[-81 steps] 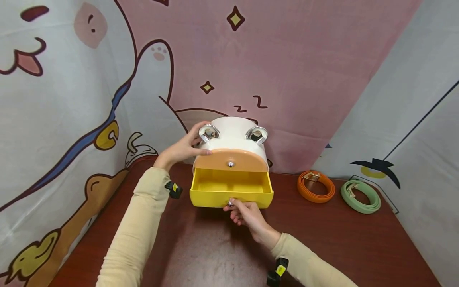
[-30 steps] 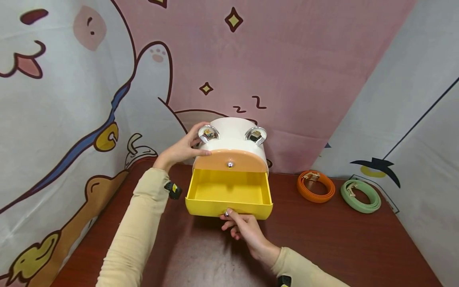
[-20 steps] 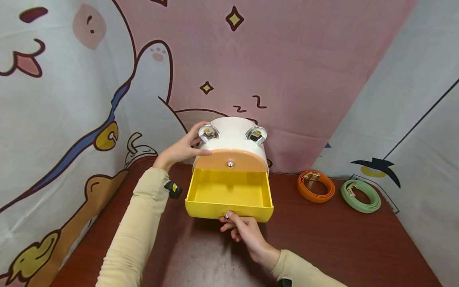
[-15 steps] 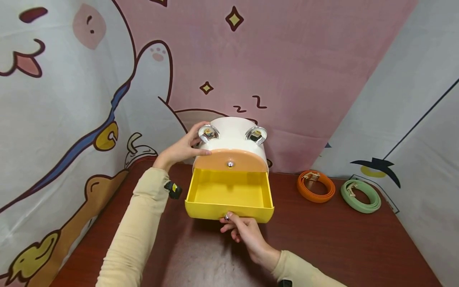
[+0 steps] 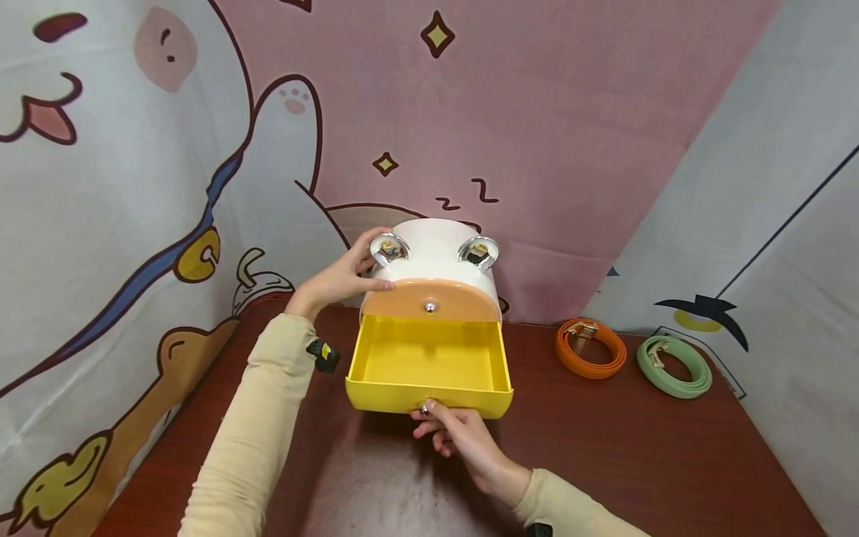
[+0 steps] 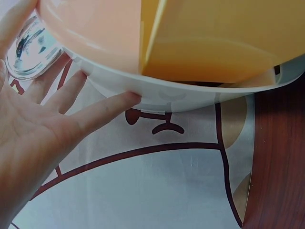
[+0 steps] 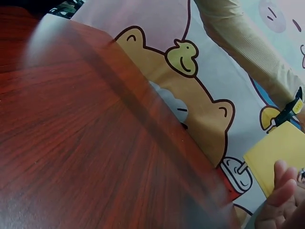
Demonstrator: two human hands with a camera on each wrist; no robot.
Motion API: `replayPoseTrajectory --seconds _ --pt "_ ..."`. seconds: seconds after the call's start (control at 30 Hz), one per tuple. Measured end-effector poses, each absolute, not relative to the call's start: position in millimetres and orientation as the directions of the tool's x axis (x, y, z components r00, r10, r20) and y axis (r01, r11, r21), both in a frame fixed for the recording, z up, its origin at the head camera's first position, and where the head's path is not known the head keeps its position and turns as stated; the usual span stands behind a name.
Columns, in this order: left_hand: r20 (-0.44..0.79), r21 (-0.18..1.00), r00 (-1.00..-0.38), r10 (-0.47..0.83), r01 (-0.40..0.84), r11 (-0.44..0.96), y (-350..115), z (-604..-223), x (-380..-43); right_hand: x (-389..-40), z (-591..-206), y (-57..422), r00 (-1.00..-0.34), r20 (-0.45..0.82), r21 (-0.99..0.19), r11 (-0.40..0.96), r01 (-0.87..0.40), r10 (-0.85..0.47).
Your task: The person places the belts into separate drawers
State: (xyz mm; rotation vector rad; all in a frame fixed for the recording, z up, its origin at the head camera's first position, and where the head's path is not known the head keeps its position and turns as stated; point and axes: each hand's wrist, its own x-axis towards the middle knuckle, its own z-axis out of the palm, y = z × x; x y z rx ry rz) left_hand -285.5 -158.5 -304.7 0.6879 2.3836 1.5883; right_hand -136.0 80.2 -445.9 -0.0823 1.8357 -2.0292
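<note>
A small white storage box (image 5: 432, 253) with two silver eye-like knobs stands against the backdrop. Its peach upper drawer (image 5: 403, 300) is closed. Below, the yellow drawer (image 5: 429, 358) is pulled far out and looks bare inside. My left hand (image 5: 338, 280) rests on the box's left side, thumb on the peach front. The left wrist view shows its fingers (image 6: 107, 107) spread and fairly straight against the white shell. My right hand (image 5: 463, 440) pinches the silver drawer knob (image 5: 424, 409) between thumb and forefinger. In the right wrist view, that hand's fingers (image 7: 281, 195) show by the yellow drawer front.
An orange rolled belt (image 5: 590, 362) and a green rolled belt (image 5: 673, 379) lie to the right on the dark red-brown table (image 5: 644, 462). A cartoon-printed cloth (image 5: 537, 134) lines the back and sides.
The right hand has drawn the yellow drawer farther out toward me, mostly before the last second; since then it has barely moved. The left hand stays in place on the box.
</note>
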Motion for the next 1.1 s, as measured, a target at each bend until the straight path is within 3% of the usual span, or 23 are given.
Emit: replayPoseTrajectory --seconds 0.53,1.1 --pt "0.125 0.901 -0.866 0.484 0.303 0.310 -165 -326 -306 -135 -459 111 -0.808 -0.223 -0.965 0.004 0.264 -0.545" --pt "0.138 0.899 -0.860 0.492 0.318 0.302 -166 -327 -307 -144 -480 152 -0.707 -0.319 -0.945 0.149 0.292 -0.631"
